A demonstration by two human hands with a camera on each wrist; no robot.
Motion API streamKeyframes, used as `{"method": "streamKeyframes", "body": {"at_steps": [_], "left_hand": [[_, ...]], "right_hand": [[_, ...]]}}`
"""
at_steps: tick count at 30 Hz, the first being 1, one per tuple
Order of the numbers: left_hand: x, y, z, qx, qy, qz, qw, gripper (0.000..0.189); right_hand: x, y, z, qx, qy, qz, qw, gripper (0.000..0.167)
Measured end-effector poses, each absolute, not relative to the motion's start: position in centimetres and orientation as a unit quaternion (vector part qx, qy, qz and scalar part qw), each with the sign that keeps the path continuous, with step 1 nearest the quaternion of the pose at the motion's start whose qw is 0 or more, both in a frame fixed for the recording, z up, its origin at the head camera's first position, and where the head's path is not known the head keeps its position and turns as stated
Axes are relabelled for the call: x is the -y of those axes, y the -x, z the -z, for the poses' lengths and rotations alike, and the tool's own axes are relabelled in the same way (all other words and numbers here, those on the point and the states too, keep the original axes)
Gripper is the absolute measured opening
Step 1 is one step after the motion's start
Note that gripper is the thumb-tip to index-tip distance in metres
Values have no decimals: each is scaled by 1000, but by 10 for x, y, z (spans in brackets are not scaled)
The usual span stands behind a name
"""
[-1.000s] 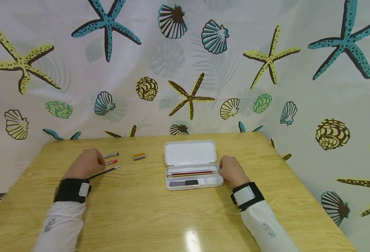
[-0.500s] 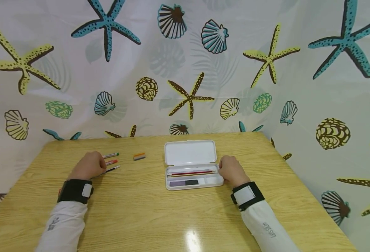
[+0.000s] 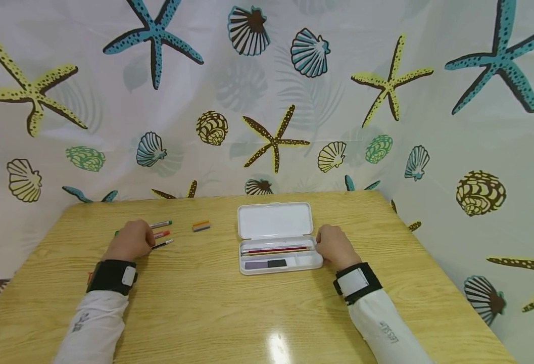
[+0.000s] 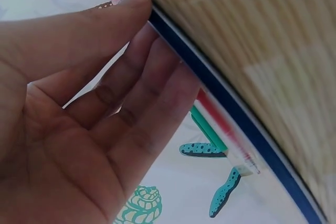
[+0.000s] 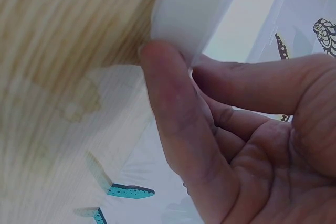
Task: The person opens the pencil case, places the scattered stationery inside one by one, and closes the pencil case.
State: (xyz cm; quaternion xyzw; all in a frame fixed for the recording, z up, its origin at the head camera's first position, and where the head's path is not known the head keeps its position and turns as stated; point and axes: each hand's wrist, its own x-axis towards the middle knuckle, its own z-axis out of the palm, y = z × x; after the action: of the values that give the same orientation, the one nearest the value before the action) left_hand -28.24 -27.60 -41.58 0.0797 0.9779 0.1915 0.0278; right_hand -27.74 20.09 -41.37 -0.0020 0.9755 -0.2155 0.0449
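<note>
My left hand (image 3: 130, 240) is at the left of the table, over a slim dark blue pencil (image 3: 162, 243) with a pale end. Thumb and fingers pinch this pencil (image 4: 210, 77) in the left wrist view. My right hand (image 3: 335, 247) grips the right end of an open white pencil case (image 3: 244, 271), its lid (image 3: 274, 221) laid back. In the right wrist view, thumb and finger pinch the case's corner (image 5: 184, 19). Inside lie a few pencils (image 3: 276, 250), a purple block (image 3: 255, 265) and a black block (image 3: 277, 263).
Beyond the left hand lie a green-ended pen (image 3: 161, 224) and a red pen (image 3: 162, 234). An orange stick (image 3: 200, 223) and a grey stick (image 3: 201, 228) lie between hand and case. Something red (image 3: 90, 276) shows by the left wrist. A patterned curtain (image 3: 203, 91) borders the wooden table (image 3: 212, 313).
My left hand has shifted a little to the right along the dark blue pencil, covering more of it. The right hand and the case have stayed still.
</note>
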Motion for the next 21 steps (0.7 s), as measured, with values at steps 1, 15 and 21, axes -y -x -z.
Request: {"method": "streamKeyframes", "body": {"at_steps": [1, 15, 21], "left_hand": [[276, 282, 416, -978, -78, -190, 28, 8], [271, 280, 414, -979, -68, -188, 30, 6], [274, 282, 418, -980, -66, -187, 33, 6]], "right_hand": [[-201, 278, 414, -976, 4, 214, 45, 4], [-202, 277, 414, -976, 8, 217, 35, 5], [-201, 277, 413, -976, 4, 216, 36, 4]]}}
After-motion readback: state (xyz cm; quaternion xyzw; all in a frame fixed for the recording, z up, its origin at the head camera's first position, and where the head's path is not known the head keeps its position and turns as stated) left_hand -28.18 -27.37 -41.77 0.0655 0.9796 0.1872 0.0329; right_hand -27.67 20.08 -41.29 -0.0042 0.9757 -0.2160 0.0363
